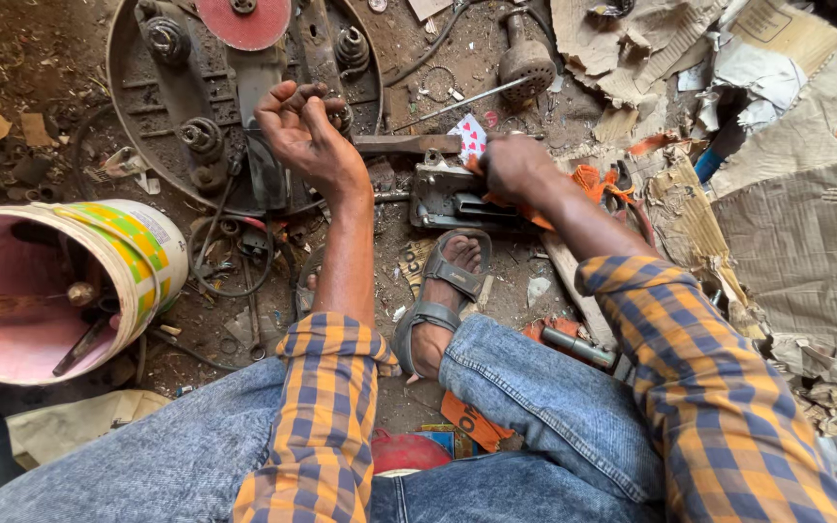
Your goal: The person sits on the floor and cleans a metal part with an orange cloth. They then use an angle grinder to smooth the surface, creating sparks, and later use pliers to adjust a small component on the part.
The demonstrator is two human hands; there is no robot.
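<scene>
At our far left, about nine o'clock, a pink bucket (50,291) lies tipped on its side with tools spilling toward its mouth. Up at eleven o'clock sits a round metal base plate (162,116) studded with springs. Our left hand (307,136) hovers over its rim, palm turned up, fingers curled loosely inward; whether they pinch some small part we cannot tell.

Moving right, at twelve o'clock, the grey metal mechanism (448,194) rests on the dirt floor just above our sandalled foot (443,291). Its long axis runs roughly nine to three, with one end pointing toward the base plate. Our right hand (515,169) is closed down over its right end, pressing an orange rag (593,184) against it.

We judge this a steadying-and-sorting step: one hand pins the mechanism, the other looks over something small. Any next move calls for a firm hold against sliding on the littered ground.

At three o'clock lies torn cardboard (806,232).
</scene>
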